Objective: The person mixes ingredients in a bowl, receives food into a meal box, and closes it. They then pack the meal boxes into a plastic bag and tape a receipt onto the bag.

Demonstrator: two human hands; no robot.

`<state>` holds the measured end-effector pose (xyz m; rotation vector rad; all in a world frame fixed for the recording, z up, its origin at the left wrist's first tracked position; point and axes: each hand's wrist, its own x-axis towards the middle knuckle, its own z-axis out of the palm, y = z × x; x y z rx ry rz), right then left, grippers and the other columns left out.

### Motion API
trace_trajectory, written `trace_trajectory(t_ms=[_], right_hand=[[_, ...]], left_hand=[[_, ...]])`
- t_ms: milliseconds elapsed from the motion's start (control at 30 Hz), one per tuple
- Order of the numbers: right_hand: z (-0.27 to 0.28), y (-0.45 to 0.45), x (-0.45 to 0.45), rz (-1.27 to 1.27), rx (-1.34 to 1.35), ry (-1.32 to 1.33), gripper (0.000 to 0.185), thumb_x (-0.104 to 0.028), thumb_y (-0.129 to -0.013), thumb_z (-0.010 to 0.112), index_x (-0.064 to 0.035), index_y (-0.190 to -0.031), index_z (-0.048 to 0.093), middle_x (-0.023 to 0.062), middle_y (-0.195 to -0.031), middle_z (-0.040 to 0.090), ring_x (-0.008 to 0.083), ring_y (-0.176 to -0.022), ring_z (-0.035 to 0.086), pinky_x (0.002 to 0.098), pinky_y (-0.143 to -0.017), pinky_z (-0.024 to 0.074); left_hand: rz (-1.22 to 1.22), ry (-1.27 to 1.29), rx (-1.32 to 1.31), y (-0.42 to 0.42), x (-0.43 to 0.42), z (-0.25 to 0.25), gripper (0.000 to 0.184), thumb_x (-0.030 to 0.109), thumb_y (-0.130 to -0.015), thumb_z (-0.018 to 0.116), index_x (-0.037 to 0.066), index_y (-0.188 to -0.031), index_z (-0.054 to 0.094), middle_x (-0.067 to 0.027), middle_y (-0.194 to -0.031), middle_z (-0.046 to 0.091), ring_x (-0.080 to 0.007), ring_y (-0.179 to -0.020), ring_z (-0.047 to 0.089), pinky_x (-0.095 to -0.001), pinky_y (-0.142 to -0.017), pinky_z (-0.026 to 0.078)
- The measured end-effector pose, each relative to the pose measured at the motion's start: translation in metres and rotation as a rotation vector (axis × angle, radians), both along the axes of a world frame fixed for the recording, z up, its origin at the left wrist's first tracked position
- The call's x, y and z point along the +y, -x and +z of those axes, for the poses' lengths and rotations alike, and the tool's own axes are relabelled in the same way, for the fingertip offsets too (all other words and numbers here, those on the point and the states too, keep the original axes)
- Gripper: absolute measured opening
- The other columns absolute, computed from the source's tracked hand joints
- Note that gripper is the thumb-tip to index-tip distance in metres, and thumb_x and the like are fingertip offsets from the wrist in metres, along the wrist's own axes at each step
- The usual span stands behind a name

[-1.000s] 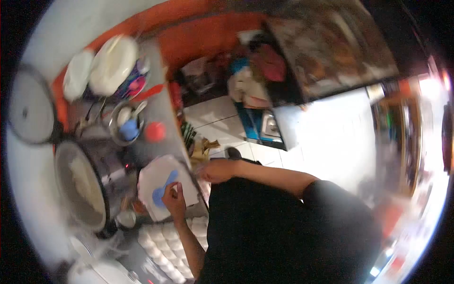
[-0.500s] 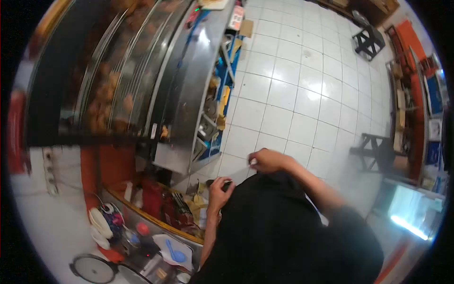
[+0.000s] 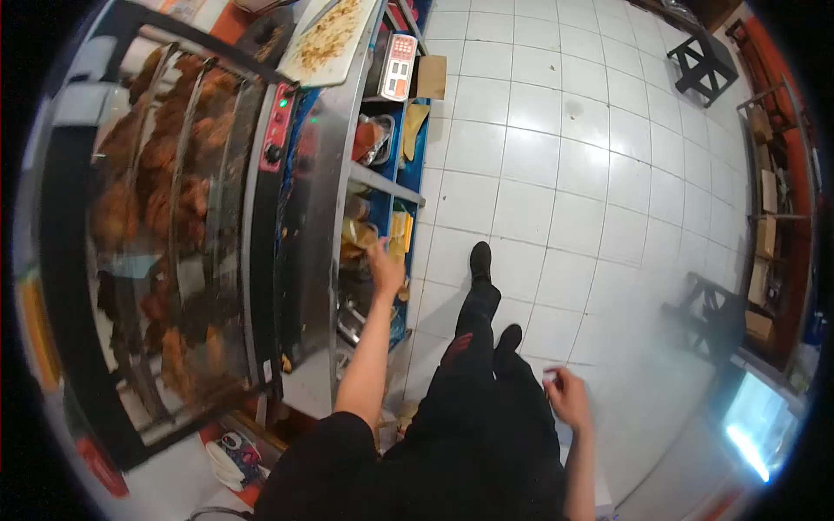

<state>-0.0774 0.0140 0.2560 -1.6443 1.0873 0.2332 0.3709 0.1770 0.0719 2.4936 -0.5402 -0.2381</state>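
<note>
My left hand (image 3: 386,269) is stretched toward the blue shelf unit (image 3: 417,143) under the steel counter (image 3: 311,200). Its fingers look loosely extended beside the yellow items (image 3: 400,233) on the shelf, and nothing can be made out in them. My right hand (image 3: 569,399) hangs over the tiled floor near my right leg, fingers loosely bent and apart, with no object visible in it.
A glass-fronted cabinet (image 3: 174,200) with browned fried food stands left. Above it are a white board (image 3: 328,39) with crumbs and a scale (image 3: 399,66). Black stools (image 3: 702,68) and a shelf rack (image 3: 769,234) stand right. A bright glass case (image 3: 757,421) is lower right.
The view has swung from the cooking counter to the cabinet and floor. My left hand has moved forward to the shelf unit; my right hand has dropped to my right side. My legs now show.
</note>
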Motion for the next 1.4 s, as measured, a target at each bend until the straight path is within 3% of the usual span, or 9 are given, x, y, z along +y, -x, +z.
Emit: trace_trajectory(t_ms=[200, 367, 467, 667, 800, 867, 933, 1033, 1400], right_hand=[[-0.047, -0.028, -0.059, 0.148, 0.379, -0.067, 0.021, -0.013, -0.091, 0.065, -0.0015, -0.110, 0.066, 0.0190, -0.071, 0.065, 0.0375, -0.065, 0.062, 0.0458, -0.064, 0.0478], [-0.057, -0.086, -0.125, 0.319, 0.459, -0.147, 0.026, -0.010, -0.092, 0.066, -0.0010, -0.116, 0.063, 0.0134, -0.068, 0.065, 0.0233, -0.063, 0.064, 0.0365, -0.062, 0.0505], [-0.064, -0.143, -0.173, 0.041, 0.485, -0.338, 0.025, -0.012, -0.096, 0.063, 0.0000, -0.118, 0.064, 0.0125, -0.077, 0.070, 0.0178, -0.070, 0.066, 0.0326, -0.063, 0.0524], [-0.063, -0.243, -0.249, -0.086, 0.534, -0.179, 0.022, -0.009, -0.101, 0.057, 0.0008, -0.120, 0.061, 0.0074, -0.082, 0.065, 0.0145, -0.075, 0.064, 0.0287, -0.071, 0.0530], [-0.059, -0.241, -0.252, -0.090, 0.537, -0.190, 0.022, -0.010, -0.101, 0.058, 0.0003, -0.120, 0.061, 0.0070, -0.084, 0.065, 0.0140, -0.076, 0.064, 0.0283, -0.072, 0.0534], [-0.057, -0.231, -0.247, -0.024, 0.554, -0.208, 0.021, -0.010, -0.100, 0.058, -0.0001, -0.119, 0.061, 0.0066, -0.085, 0.066, 0.0140, -0.077, 0.065, 0.0284, -0.073, 0.0540], [-0.055, -0.240, -0.240, 0.033, 0.539, -0.204, 0.021, -0.010, -0.100, 0.059, -0.0002, -0.119, 0.061, 0.0072, -0.084, 0.066, 0.0145, -0.077, 0.065, 0.0290, -0.073, 0.0538], [-0.044, -0.229, -0.225, 0.150, 0.499, -0.186, 0.022, -0.009, -0.099, 0.060, -0.0001, -0.119, 0.061, 0.0087, -0.081, 0.066, 0.0158, -0.077, 0.066, 0.0305, -0.073, 0.0532], [-0.062, -0.132, -0.194, 0.602, -0.071, 0.030, 0.023, -0.007, -0.095, 0.060, 0.0008, -0.116, 0.062, 0.0163, -0.081, 0.069, 0.0237, -0.071, 0.066, 0.0359, -0.070, 0.0518]], left_hand=[[0.252, -0.413, -0.137, -0.189, -0.037, -0.163, 0.085, 0.010, -0.086, 0.072, 0.003, -0.157, 0.025, -0.0270, -0.154, 0.035, -0.0456, -0.145, 0.030, -0.0501, -0.120, 0.028], [0.208, -0.551, -0.056, -0.260, -0.099, -0.127, 0.108, 0.021, -0.076, 0.083, 0.018, -0.162, 0.018, -0.0268, -0.154, 0.039, -0.0432, -0.144, 0.035, -0.0514, -0.118, 0.031], [0.092, -0.327, 0.135, -0.307, -0.045, -0.208, 0.105, 0.035, -0.071, 0.086, 0.025, -0.159, 0.028, -0.0183, -0.157, 0.035, -0.0451, -0.146, 0.027, -0.0667, -0.117, 0.018], [0.211, -0.304, -0.358, -0.302, -0.044, -0.201, 0.080, 0.034, -0.075, 0.087, 0.001, -0.139, 0.053, -0.0238, -0.137, 0.059, -0.0372, -0.127, 0.056, -0.0438, -0.108, 0.043], [0.167, -0.344, -0.336, -0.246, -0.015, -0.201, 0.076, 0.034, -0.076, 0.088, 0.000, -0.136, 0.055, -0.0257, -0.131, 0.061, -0.0387, -0.117, 0.059, -0.0452, -0.101, 0.046], [0.137, -0.377, -0.335, -0.215, 0.004, -0.188, 0.074, 0.034, -0.077, 0.088, 0.000, -0.133, 0.055, -0.0271, -0.127, 0.062, -0.0396, -0.111, 0.062, -0.0462, -0.096, 0.049], [0.867, -0.257, 0.191, -0.187, -0.065, -0.117, 0.076, 0.032, -0.077, 0.088, 0.002, -0.137, 0.051, -0.0270, -0.130, 0.055, -0.0394, -0.115, 0.058, -0.0488, -0.094, 0.049], [0.578, -0.126, -0.276, -0.085, -0.057, -0.090, 0.076, 0.024, -0.075, 0.090, 0.001, -0.136, 0.051, -0.0270, -0.129, 0.047, -0.0388, -0.120, 0.050, -0.0512, -0.099, 0.045], [0.206, 0.078, -0.071, 0.167, -0.022, 0.125, 0.099, 0.011, -0.064, 0.092, 0.009, -0.149, 0.041, -0.0178, -0.127, 0.046, -0.0378, -0.122, 0.048, -0.0505, -0.100, 0.045]])
